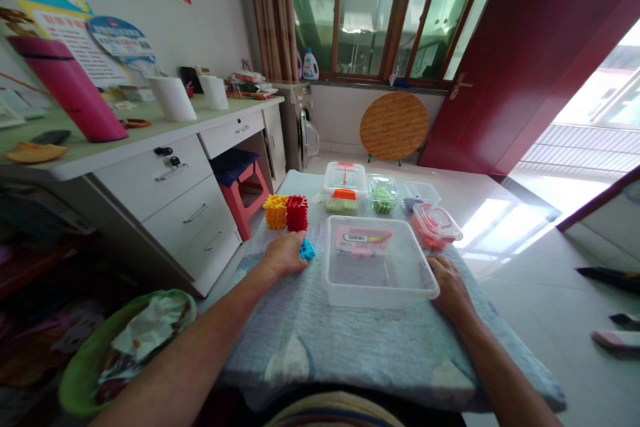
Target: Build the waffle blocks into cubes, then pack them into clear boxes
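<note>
My left hand (287, 253) is closed around a small blue building block (307, 250), part of which shows past the fingers. Just beyond it, a yellow block cube (275, 212) and a red block cube (297, 213) stand side by side on the cloth-covered table (345, 340). A large clear plastic box (350, 295) without a lid sits in the middle, with a pink label on it. My right hand (450, 283) grips the box's right side; some of its fingertips are hidden.
Behind the big box stand a clear box with orange handle (345, 187), a tub of green pieces (383, 195), a tub of purple pieces (415, 200) and a lidded tub of red pieces (436, 225). A green waste basket (75, 373) is on the left, below a desk (170, 180).
</note>
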{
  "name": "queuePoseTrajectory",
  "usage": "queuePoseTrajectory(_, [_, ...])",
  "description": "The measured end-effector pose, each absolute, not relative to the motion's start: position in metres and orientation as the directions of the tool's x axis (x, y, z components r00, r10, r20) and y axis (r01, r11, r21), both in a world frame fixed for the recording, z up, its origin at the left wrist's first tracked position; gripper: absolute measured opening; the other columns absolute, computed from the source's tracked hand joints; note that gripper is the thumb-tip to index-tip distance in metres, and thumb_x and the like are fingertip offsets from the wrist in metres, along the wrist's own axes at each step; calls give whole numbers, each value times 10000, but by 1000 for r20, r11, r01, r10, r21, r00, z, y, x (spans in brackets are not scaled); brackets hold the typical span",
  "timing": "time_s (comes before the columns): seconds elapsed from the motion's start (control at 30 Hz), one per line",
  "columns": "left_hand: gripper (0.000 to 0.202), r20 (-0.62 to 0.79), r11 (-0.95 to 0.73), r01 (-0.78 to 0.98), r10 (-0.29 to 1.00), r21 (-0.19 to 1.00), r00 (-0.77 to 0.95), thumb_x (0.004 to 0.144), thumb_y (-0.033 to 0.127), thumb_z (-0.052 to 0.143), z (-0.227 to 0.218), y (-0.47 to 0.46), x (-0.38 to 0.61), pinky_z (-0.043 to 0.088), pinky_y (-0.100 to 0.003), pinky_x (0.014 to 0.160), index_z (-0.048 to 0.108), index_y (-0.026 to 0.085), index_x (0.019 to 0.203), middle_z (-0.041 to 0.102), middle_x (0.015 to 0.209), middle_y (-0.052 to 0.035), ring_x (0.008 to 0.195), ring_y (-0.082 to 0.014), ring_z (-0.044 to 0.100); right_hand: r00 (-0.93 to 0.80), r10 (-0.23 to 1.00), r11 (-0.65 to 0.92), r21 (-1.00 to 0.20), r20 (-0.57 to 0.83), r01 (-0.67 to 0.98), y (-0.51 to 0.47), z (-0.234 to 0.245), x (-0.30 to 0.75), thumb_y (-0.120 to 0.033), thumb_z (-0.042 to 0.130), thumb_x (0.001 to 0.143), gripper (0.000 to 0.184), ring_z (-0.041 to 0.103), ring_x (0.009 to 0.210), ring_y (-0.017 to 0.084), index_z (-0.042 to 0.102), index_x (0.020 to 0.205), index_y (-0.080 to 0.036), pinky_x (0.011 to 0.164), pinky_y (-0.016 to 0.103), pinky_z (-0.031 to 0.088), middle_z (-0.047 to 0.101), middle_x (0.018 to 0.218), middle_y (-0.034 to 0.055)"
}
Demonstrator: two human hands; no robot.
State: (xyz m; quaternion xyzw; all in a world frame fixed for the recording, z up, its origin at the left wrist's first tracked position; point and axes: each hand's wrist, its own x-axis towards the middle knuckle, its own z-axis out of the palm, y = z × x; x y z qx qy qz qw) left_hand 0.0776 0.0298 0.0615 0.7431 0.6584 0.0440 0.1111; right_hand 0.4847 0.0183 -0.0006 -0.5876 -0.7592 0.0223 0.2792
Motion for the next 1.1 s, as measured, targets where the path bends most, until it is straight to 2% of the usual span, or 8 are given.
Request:
queuePoseTrajectory(0.17, [559,-48,-156,959,984,236,172,622,249,630,71,24,69,489,-300,869,595,166,1174,692,1120,-115,1018,-264,649,-132,925,266,-358,356,895,15,5,481,-307,458,854,209,562,944,244,638,899,-211,885,383,438,621,1007,89])
queuePoseTrajectory(0.33, [624,98,-154,952,986,265,132,679,364,621,127,0,59,467,-340,961,566,141,1260,649,1236,-122,1087,-276,628,-121,939,237,-353,321,905,13,9,478,-280,465,838,215,543,969,236,642,920,-189,915,367,412,620,1032,94])
queuePoseTrajectory(0.43, [654,203,-257,915,959,312,200,686,414,632,174,-15,77,470,-355,962,562,148,1279,632,1269,-104,1093,-282,622,-119,946,222,-335,301,916,14,9,478,-267,471,839,218,534,976,237,639,945,-178,935,367,395,612,1040,98])
queuePoseTrajectory(0.53, [616,235,-435,828,898,354,371,671,354,656,202,-16,116,487,-330,916,580,177,1256,663,1203,-75,1036,-249,638,-116,950,211,-319,291,924,14,8,478,-257,479,842,214,527,993,235,639,960,-179,943,357,386,607,1051,97])
queuePoseTrajectory(0.73, [471,-28,-678,694,710,244,703,614,307,679,185,22,210,494,-295,714,656,167,1063,711,932,-74,841,-233,651,-112,950,205,-312,292,928,12,11,475,-244,499,843,184,524,999,231,636,949,-184,929,346,391,607,1048,91])
queuePoseTrajectory(0.8, [415,-133,-689,699,687,193,714,601,327,682,170,35,233,482,-289,650,668,166,983,705,865,-67,780,-228,645,-110,948,206,-315,298,927,12,12,475,-245,494,851,169,524,996,231,634,928,-189,925,348,391,610,1040,90])
queuePoseTrajectory(0.93, [383,-232,-690,719,688,84,688,573,369,702,140,51,258,490,-308,627,677,153,888,696,940,-108,789,-252,649,-107,946,210,-326,307,922,12,12,475,-240,481,866,160,523,996,229,626,922,-204,924,346,390,608,1031,80])
queuePoseTrajectory(1.1, [358,-313,-664,747,703,35,639,590,301,710,112,52,262,515,-335,674,678,149,912,706,932,-134,854,-288,662,-110,941,222,-337,320,915,13,8,476,-251,485,876,145,523,964,226,617,912,-204,918,349,393,608,993,77])
